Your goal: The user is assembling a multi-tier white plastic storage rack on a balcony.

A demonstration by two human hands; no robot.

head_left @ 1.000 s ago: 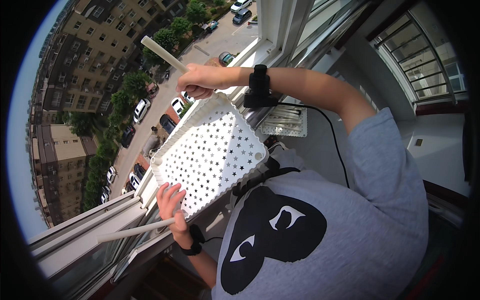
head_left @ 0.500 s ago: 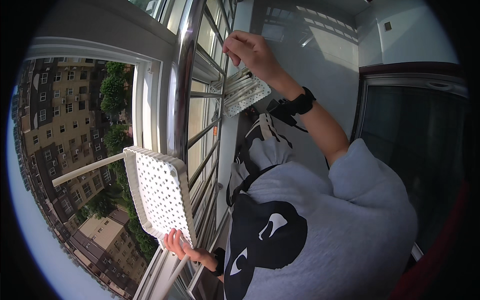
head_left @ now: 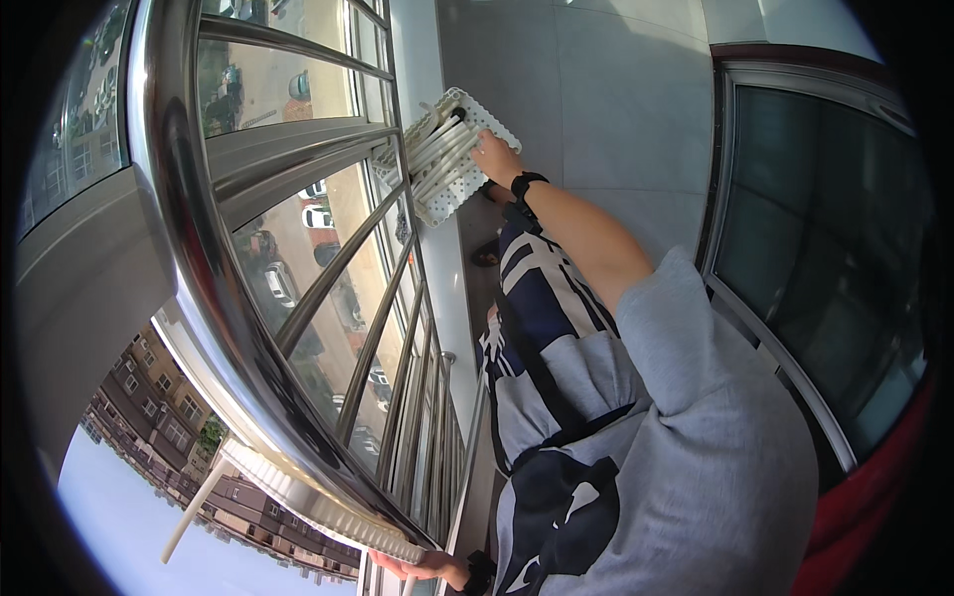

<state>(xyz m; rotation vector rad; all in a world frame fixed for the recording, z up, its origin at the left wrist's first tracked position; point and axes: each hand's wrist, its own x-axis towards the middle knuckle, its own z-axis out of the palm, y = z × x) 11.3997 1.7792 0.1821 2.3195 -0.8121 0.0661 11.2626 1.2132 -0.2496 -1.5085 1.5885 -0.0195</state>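
Observation:
My left hand grips the edge of a white plastic shelf tray with a ribbed rim, beyond the railing's thick top rail. A thin cream tube sticks out from the tray's far corner. My right hand reaches into a second white tray, which has dark spots and a scalloped rim and sits low by the railing's foot. Several white tubes lie in it. The right fingers are curled at the tube ends; their tips are partly hidden.
A shiny metal railing with several bars runs along my left, before windows high above parked cars. Grey floor tiles lie ahead. A dark glass sliding door in a metal frame stands on the right.
My right hand has gone from the air above down onto the tubes in the low tray. The view has shifted, so the left hand's tray now shows mostly edge-on behind the rail.

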